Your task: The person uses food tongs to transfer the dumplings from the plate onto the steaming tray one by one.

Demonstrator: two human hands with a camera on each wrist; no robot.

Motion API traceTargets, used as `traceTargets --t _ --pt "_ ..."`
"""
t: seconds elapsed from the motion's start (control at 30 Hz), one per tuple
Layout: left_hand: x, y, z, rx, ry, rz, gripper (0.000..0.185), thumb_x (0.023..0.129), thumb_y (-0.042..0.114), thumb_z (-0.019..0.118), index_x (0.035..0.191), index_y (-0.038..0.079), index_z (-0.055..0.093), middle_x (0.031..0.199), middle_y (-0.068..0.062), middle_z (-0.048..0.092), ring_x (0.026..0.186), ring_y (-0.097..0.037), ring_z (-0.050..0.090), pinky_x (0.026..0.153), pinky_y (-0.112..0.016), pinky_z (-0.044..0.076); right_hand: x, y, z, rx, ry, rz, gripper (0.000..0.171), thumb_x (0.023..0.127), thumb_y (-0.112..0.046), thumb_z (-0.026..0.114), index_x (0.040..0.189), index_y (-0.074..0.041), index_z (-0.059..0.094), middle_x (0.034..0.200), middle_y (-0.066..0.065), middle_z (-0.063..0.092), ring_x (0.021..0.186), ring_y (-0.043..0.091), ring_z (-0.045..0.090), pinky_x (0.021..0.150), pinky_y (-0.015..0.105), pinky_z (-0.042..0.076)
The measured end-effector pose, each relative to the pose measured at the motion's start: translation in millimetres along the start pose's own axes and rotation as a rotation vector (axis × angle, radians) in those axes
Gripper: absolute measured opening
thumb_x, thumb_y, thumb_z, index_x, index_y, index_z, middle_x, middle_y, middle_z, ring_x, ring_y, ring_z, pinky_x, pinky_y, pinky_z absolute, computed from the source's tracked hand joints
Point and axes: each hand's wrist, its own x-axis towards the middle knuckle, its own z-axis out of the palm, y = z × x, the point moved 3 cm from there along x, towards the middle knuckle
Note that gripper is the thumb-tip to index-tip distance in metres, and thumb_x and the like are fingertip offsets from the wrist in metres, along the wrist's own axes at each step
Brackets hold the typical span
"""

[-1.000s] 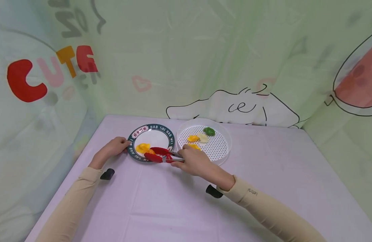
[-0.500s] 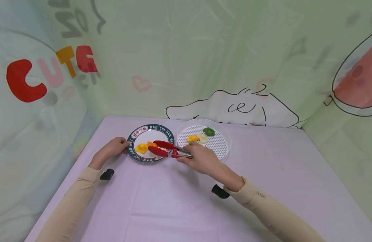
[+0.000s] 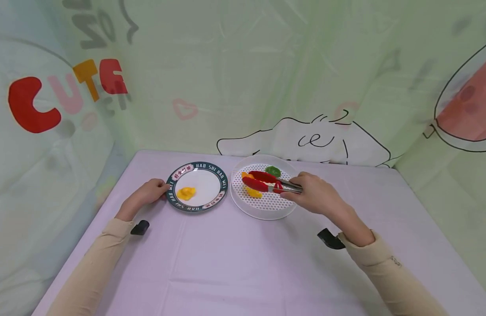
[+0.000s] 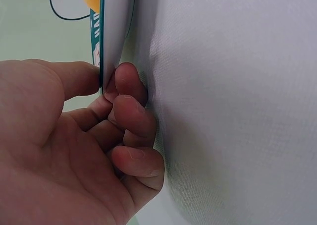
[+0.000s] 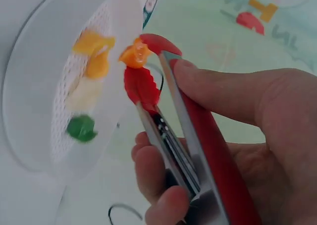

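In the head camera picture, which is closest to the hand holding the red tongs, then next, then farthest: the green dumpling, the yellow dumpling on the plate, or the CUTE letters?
From the right hand:
1. Green dumpling, on the white tray, just left of the hand.
2. Yellow dumpling, on the green-rimmed plate, farther left.
3. CUTE letters, on the wall at far left.

Red tongs (image 3: 266,182) pinching an orange dumpling (image 5: 133,55) above white perforated tray (image 3: 284,204)

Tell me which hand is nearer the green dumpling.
Right. The right hand holds the red tongs just beside the green dumpling; the left hand grips the plate rim, farther off.
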Motion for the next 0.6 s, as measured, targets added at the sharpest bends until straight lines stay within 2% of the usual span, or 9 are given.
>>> traceTargets --t 0.1,0.3,0.43,0.6 --pt "-1.2 0.6 0.0 -0.003 -0.002 0.000 0.029 0.106 0.023 0.044 0.104 -0.001 0.060 0.087 -0.010 0.059 0.086 -0.024 0.053 0.074 -0.031 0.041 -5 17 -4 -0.015 -0.023 0.032 0.056 0.090 -0.037 0.072 0.126 0.006 0.065 0.107 0.018 0.064 0.084 0.025 0.056 0.060 0.029 0.044" --pt "-2.6 2.3 -0.2 -0.004 -0.007 0.002 0.029 0.106 0.023 0.044 0.105 -0.002 0.059 0.087 -0.011 0.059 0.086 -0.024 0.052 0.074 -0.031 0.041 -11 45 0 -0.034 -0.069 0.087 0.059 0.088 -0.039 0.074 0.121 0.009 0.066 0.100 0.018 0.064 0.082 0.024 0.054 0.059 0.030 0.045" --pt "-3.3 2.0 0.0 -0.002 -0.006 0.004 0.030 0.106 0.023 0.044 0.105 -0.002 0.059 0.087 -0.011 0.059 0.086 -0.024 0.052 0.074 -0.031 0.041 -12 55 6 -0.033 -0.070 0.104 0.059 0.086 -0.038 0.076 0.120 0.009 0.066 0.099 0.017 0.064 0.081 0.024 0.054 0.058 0.030 0.044" --pt "-3.0 2.7 -0.3 0.005 -0.011 0.010 0.030 0.106 0.023 0.044 0.104 -0.002 0.060 0.086 -0.010 0.058 0.085 -0.023 0.052 0.073 -0.031 0.041 -11 61 10 -0.042 -0.082 0.125 0.067 0.084 -0.043 0.077 0.125 0.007 0.064 0.105 0.018 0.063 0.085 0.025 0.055 0.060 0.031 0.046"
